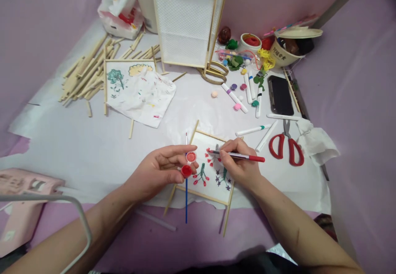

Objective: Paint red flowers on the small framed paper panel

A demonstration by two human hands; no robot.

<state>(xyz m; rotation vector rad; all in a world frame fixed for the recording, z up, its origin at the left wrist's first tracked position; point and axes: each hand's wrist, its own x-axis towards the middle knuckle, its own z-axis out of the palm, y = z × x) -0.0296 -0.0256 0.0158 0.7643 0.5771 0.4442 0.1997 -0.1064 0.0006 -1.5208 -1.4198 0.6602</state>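
My left hand (163,167) grips a small open paint pot (186,171) of red paint, its lid (191,157) flipped up and smeared red. A thin paintbrush with a blue handle (186,202) runs upright past these fingers; whether they hold it I cannot tell. Between thumb and fingers of my right hand (239,160) is a slim red-ended pen (247,156), its tip at a red flower on the drawing. Beneath both hands lies a wood-framed white panel (213,187) with red flowers, green stems and dark stars.
At the back stands a white-panelled wooden frame (185,22). Wooden sticks (85,72) and a second painted panel (116,94), partly under stained tissue (145,97), lie left. Markers (253,130), red-handled scissors (291,146) and a phone (280,95) lie right. A pink glue gun (27,208) is front left.
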